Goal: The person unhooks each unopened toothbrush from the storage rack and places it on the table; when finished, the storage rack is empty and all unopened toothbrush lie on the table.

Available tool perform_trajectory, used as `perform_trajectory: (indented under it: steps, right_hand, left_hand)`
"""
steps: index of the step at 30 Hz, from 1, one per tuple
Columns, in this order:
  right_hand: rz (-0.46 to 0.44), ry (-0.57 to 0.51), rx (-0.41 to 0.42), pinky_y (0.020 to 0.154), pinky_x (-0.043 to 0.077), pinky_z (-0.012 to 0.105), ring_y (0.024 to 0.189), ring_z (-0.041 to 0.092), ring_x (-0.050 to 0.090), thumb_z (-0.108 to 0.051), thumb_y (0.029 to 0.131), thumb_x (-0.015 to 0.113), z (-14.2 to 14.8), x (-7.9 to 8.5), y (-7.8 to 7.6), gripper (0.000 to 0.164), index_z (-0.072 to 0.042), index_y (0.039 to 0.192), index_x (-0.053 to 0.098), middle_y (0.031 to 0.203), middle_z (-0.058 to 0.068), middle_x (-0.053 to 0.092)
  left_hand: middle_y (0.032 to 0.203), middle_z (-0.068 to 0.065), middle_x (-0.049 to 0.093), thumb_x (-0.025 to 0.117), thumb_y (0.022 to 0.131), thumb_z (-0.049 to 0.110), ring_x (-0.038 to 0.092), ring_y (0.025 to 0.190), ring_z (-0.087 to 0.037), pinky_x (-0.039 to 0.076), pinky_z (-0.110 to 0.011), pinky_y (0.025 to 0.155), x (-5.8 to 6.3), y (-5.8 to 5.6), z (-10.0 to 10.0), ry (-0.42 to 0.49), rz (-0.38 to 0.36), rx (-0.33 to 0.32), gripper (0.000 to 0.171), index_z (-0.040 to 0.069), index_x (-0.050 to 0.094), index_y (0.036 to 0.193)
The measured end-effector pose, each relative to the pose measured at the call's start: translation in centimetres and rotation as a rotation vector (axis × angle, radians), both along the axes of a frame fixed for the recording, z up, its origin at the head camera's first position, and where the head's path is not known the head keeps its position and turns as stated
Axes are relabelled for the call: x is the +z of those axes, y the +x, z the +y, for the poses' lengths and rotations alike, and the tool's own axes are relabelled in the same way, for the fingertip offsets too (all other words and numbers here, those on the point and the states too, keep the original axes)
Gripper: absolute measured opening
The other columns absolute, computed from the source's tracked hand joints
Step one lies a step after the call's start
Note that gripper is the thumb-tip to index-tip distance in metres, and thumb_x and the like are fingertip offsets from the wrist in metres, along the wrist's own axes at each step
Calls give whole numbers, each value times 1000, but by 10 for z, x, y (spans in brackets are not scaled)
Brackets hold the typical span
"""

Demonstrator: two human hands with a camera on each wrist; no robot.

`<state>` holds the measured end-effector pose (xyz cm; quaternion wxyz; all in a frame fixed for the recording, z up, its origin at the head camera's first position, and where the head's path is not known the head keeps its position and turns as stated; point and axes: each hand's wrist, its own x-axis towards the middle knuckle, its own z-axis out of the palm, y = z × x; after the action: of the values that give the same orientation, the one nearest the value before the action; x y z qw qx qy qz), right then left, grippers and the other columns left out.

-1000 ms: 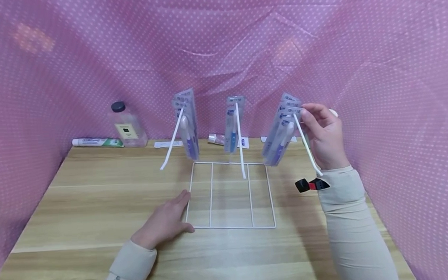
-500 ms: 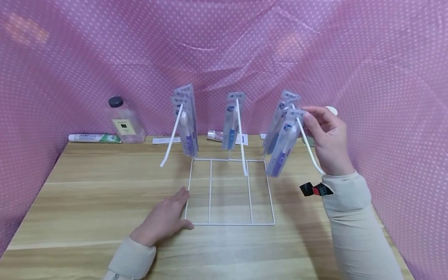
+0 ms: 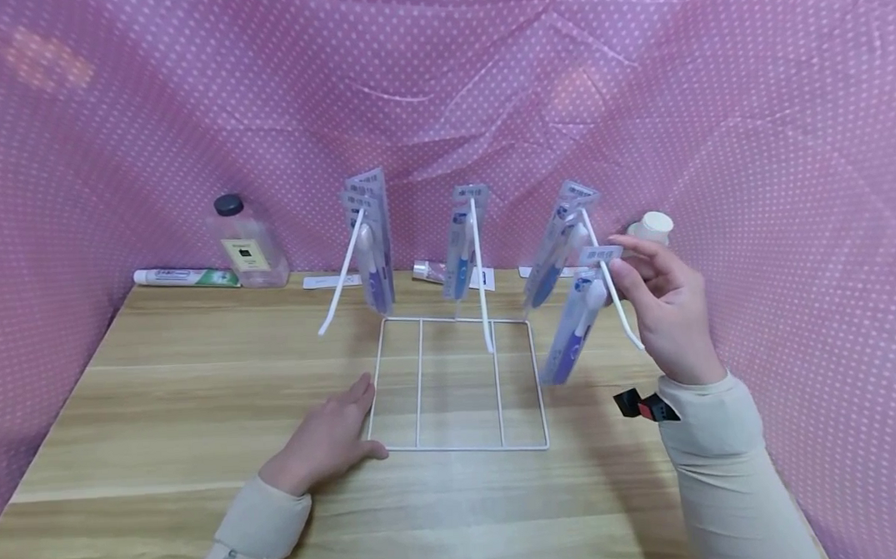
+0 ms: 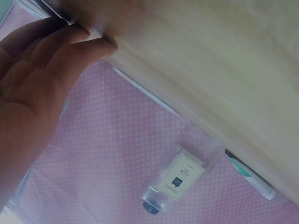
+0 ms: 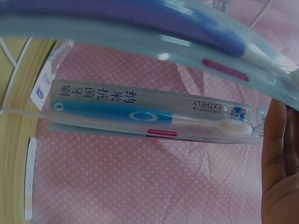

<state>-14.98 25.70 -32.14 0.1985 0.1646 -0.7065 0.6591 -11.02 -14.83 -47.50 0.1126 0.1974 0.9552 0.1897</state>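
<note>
A packaged purple toothbrush (image 3: 573,336) hangs partway along the right prong (image 3: 615,293) of a white wire display rack (image 3: 459,450). My right hand (image 3: 667,303) pinches the top tab of its pack between thumb and fingers. Farther back on that prong hangs a blue packaged toothbrush (image 5: 126,114), seen side-on in the right wrist view. My left hand (image 3: 327,435) lies against the left side of the rack's base, fingers stretched along the wire. Packaged toothbrushes also hang on the left prong (image 3: 342,271) and the middle prong (image 3: 482,286).
Along the back edge of the wooden table (image 3: 197,390) are a toothpaste tube (image 3: 185,278), a clear bottle with a black cap (image 3: 247,246), a small tube (image 3: 428,271) and a white-capped container (image 3: 652,225). Pink dotted cloth (image 3: 439,80) encloses the back and sides.
My right hand has drawn the front purple toothbrush forward along the right prong, apart from the packs behind it. My left hand has stayed at the base.
</note>
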Motion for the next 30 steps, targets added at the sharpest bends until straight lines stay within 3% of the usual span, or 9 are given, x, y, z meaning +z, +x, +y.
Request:
perform_trajectory:
  steps: [8, 16, 22, 30]
  right_hand:
    - [136, 124, 11, 68, 60, 15, 70, 4, 73, 10, 103, 58, 6, -7, 18, 33, 12, 135, 61, 96, -6, 82]
    - [220, 259, -101, 53, 43, 14, 64, -2, 60, 9, 101, 61, 6, -9, 37, 32, 10, 133, 63, 95, -14, 78]
    - [235, 227, -73, 56, 47, 12, 64, -2, 60, 9, 100, 63, 6, -12, 48, 30, 13, 130, 62, 92, -12, 77]
    - [286, 168, 2, 69, 57, 10, 76, 0, 72, 12, 99, 62, 9, -15, 58, 30, 17, 128, 61, 97, -6, 80]
  left_hand:
    - [163, -32, 39, 89, 82, 44, 54, 137, -56, 47, -66, 113, 0, 1, 1, -4, 17, -5, 100, -13, 47, 152]
    - [164, -32, 38, 88, 83, 43, 54, 137, -57, 47, -66, 113, 2, 1, 2, -6, 11, -2, 99, -14, 46, 152]
    - [164, -33, 38, 89, 83, 41, 53, 137, -57, 47, -66, 113, 5, 2, 2, -5, -6, 4, 99, -14, 44, 153]
    - [163, -33, 39, 89, 83, 40, 54, 136, -56, 47, -66, 112, 4, 2, 3, -6, -2, 8, 99, -15, 44, 153]
